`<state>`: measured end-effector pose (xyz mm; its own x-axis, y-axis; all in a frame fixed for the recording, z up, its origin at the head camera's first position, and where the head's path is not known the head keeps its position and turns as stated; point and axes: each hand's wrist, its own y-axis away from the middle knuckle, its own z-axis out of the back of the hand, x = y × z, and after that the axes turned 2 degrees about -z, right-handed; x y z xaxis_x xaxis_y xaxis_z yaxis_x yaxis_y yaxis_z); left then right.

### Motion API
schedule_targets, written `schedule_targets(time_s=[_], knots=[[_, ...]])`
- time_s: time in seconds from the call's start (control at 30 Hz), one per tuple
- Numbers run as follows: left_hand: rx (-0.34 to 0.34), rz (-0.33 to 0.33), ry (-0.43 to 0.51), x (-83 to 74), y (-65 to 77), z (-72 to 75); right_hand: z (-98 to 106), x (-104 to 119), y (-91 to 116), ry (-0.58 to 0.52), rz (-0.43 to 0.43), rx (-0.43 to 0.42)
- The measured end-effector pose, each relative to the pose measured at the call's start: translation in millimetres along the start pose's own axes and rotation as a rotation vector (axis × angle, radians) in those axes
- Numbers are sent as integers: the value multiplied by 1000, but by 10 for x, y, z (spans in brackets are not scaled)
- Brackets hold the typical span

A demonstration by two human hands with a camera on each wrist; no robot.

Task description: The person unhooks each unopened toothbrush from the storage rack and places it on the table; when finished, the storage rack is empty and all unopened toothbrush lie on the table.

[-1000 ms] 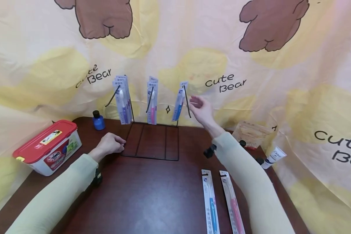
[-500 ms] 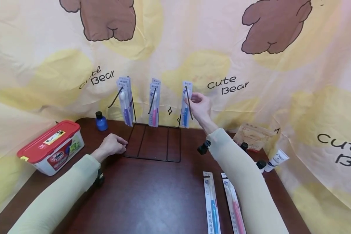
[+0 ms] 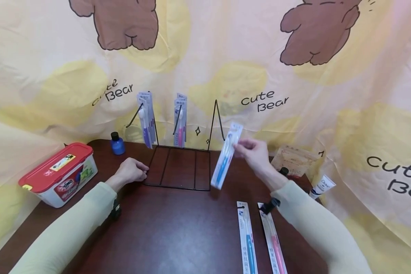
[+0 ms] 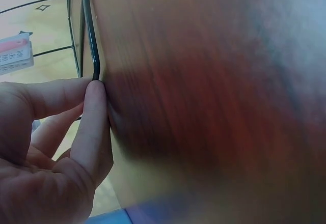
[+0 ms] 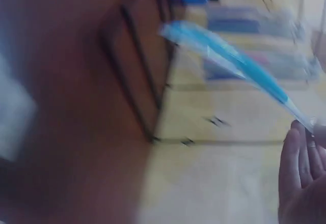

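Observation:
My right hand [image 3: 255, 154] pinches a packaged blue toothbrush [image 3: 227, 155] by its right edge, tilted, in the air to the right of the black wire rack [image 3: 176, 186]. In the right wrist view the toothbrush [image 5: 239, 63] is blurred, its far end pointing away from the fingers. With thumb and index finger my left hand [image 3: 130, 170] pinches the front left corner of the rack's base; the left wrist view shows the fingertips [image 4: 94, 89] on the wire. Packaged purple toothbrushes [image 3: 145, 120] hang on the rack's left hook, pink ones [image 3: 180, 121] on the middle. The right hook [image 3: 220, 120] is bare.
Two more packaged toothbrushes, one blue [image 3: 247, 239] and one pink [image 3: 273, 239], lie on the table at front right. A red-lidded tub [image 3: 59, 173] and a blue bottle [image 3: 117, 144] stand at left. A pouch [image 3: 292, 160] and a white tube [image 3: 323, 185] are at right.
My right hand has taken hold of the blue toothbrush on the right hook, drawn it off, and brought it forward, lower and to the right. My left hand has stayed at the rack's corner.

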<state>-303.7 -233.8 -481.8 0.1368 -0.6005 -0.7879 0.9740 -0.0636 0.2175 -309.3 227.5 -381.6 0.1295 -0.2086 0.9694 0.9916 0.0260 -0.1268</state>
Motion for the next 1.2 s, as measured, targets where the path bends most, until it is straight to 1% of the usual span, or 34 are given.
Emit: schedule_targets(time_s=[0.1,0.17,0.23,0.3,0.4,0.53,0.77,1.1,1.2], knots=[[5,-7,8,-12,10,-3,39,-209,351,9,-165,98],[4,-2,3,-16,13,-4,31,-336,565,7,-248,165],[7,-1,-5,-12,12,2,2,-444,740,6,-307,216],[11,-1,-3,-5,13,7,-33,-531,882,30,-345,258],[17,4,5,14,-11,10,-79,-636,1027,79,-390,300],[15,0,-5,22,-22,17,-139,-725,1121,131,-427,325],[11,-12,3,-7,23,13,-223,-739,1206,206,-478,342],[-4,-44,-73,-1,30,24,-185,-749,1291,305,-467,352],[-4,-41,-67,6,19,20,-169,-746,1301,317,-466,348]])
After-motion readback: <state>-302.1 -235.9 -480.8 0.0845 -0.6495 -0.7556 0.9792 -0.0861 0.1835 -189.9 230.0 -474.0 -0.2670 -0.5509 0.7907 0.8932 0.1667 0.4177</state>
